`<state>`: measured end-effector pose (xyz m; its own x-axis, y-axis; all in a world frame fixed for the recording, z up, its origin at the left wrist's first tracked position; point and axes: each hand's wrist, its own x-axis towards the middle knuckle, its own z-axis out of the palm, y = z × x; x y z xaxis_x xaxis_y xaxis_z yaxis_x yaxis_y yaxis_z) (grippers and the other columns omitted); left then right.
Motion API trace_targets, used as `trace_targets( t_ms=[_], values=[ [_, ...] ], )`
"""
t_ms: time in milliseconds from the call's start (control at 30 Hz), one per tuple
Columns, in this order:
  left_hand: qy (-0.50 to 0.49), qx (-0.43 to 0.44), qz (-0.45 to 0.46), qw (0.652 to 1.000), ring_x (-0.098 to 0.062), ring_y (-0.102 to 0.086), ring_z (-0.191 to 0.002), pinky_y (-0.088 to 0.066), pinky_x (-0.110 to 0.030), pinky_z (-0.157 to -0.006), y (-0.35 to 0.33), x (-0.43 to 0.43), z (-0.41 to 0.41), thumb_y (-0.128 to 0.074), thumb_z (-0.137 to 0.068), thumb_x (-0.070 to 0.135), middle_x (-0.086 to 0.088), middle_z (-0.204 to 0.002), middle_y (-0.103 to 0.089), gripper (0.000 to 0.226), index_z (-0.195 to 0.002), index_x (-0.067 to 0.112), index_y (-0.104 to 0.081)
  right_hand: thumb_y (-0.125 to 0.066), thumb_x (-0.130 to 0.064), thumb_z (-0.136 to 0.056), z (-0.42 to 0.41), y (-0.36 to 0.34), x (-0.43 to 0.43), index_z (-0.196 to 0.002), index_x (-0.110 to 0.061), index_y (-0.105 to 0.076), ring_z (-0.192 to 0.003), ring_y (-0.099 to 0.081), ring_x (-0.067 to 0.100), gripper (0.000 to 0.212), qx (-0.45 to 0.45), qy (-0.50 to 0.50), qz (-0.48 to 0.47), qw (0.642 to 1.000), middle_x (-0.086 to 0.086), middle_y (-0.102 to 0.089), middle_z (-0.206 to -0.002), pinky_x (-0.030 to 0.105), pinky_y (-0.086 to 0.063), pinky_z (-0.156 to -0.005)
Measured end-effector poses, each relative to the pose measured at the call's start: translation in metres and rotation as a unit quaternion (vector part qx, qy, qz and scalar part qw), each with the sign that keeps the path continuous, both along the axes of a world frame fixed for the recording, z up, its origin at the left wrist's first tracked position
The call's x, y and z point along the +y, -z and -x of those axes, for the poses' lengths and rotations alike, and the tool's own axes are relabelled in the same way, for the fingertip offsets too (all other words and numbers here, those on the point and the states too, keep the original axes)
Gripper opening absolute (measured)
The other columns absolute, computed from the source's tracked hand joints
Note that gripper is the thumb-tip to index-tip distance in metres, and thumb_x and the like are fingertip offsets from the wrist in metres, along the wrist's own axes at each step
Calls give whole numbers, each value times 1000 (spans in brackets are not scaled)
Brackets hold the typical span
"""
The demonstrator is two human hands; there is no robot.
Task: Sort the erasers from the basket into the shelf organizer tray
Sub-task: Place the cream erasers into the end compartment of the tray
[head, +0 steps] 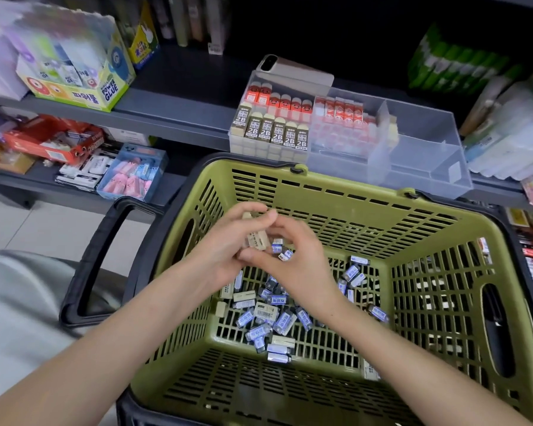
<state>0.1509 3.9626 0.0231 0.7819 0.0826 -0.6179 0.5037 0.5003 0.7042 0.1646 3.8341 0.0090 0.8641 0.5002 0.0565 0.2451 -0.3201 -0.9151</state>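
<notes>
**A:** Where are the hands?

**B:** Both meet above the basket (351, 193), centre of the frame; the left hand (222, 253) curls round a few beige erasers (255, 241); the right hand (302, 259) pinches the same stack from the other side, probably to square it so it goes in as one block; two small blue ones show inside its curl, whether held I cannot tell.

**A:** And the tray?

**B:** The clear tray (428, 161) sits on the shelf (179, 112), just above the basket's far rim; 2B rows (277, 135) fill its left front, so this stack likely belongs there; the right compartments hold nothing I can see.

**A:** Much left?

**B:** Plenty; blue-sleeved erasers (277, 321) litter the basket floor, lower centre.
</notes>
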Motion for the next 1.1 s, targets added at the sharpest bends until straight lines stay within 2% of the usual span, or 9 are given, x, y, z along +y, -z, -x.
trace_targets(
  t_ms=[100, 200, 267, 367, 433, 600, 800, 933, 1100],
  values=[
    [-76, 37, 4, 996, -20, -55, -75, -49, -21, -47, 2, 10, 0, -67, -82, 16, -9, -92, -58, 3, -83, 17, -64, -61, -47, -82, 2, 18, -11, -106, -35, -60, -101, -55, 2, 27, -80, 68, -37, 994, -23, -61, -100, 17, -41, -88],
    [-106, 39, 30, 993, -21, -56, -75, -50, -24, -47, -1, 19, -2, -69, -80, 13, -10, -88, -58, 7, -76, 15, -64, -62, -53, -79, 2, 59, -22, -99, -20, -67, -91, -53, 9, 39, -156, -7, 185, 970, -11, -63, -93, 23, -36, -82],
    [-111, 24, 79, 990, -21, -63, -68, -55, -32, -55, -6, 23, -3, -73, -72, 11, -9, -76, -62, 8, -73, 13, -65, -58, -62, -76, 7, 94, -26, -106, -20, -66, -99, -47, 14, 51, -180, -151, 372, 898, -5, -61, -102, 28, -30, -87],
    [-103, 0, 150, 983, -20, -64, -59, -57, -40, -60, -10, 30, -1, -75, -63, 12, -8, -67, -62, 19, -76, 10, -61, -53, -59, -82, 12, 128, -31, -114, -13, -62, -105, -39, 22, 56, -221, -264, 458, 820, 3, -52, -107, 37, -28, -94],
    [-99, -9, 186, 978, -17, -61, -56, -57, -35, -56, -10, 33, 0, -75, -64, 12, -6, -66, -59, 20, -76, 9, -59, -53, -55, -84, 9, 137, -32, -108, -12, -65, -102, -42, 23, 50, -231, -255, 428, 835, 2, -53, -102, 36, -30, -91],
    [-107, -34, 211, 971, -13, -54, -54, -49, -22, -43, -16, 33, -3, -71, -64, 6, -4, -66, -54, 11, -69, 16, -68, -61, -36, -85, 2, 131, -18, -97, -8, -65, -86, -54, 19, 30, -174, -144, 261, 939, 3, -64, -90, 31, -40, -85],
    [-106, -44, 196, 974, -13, -55, -56, -50, -22, -44, -15, 34, -2, -69, -68, 8, -4, -66, -56, 21, -87, 17, -64, -58, -26, -89, 7, 149, 8, -121, -7, -54, -108, -52, 28, 37, -124, -259, 309, 907, 10, -61, -117, 32, -33, -99],
    [-93, -52, 157, 982, -13, -57, -54, -50, -22, -45, -14, 35, -2, -71, -67, 9, -3, -67, -56, 13, -75, 19, -68, -51, -30, -95, 6, 153, 6, -129, -5, -46, -112, -50, 30, 42, -130, -307, 330, 883, 15, -58, -122, 34, -32, -102],
    [-3, -53, -94, 994, -16, -59, -71, -52, -23, -53, -7, 32, -2, -73, -76, 15, -4, -88, -55, 10, -76, 23, -67, -40, -20, -100, 4, 141, 1, -126, -2, -44, -71, -50, 21, 32, -54, -247, 296, 921, 8, -53, -83, 26, -38, -65]
  ],
)
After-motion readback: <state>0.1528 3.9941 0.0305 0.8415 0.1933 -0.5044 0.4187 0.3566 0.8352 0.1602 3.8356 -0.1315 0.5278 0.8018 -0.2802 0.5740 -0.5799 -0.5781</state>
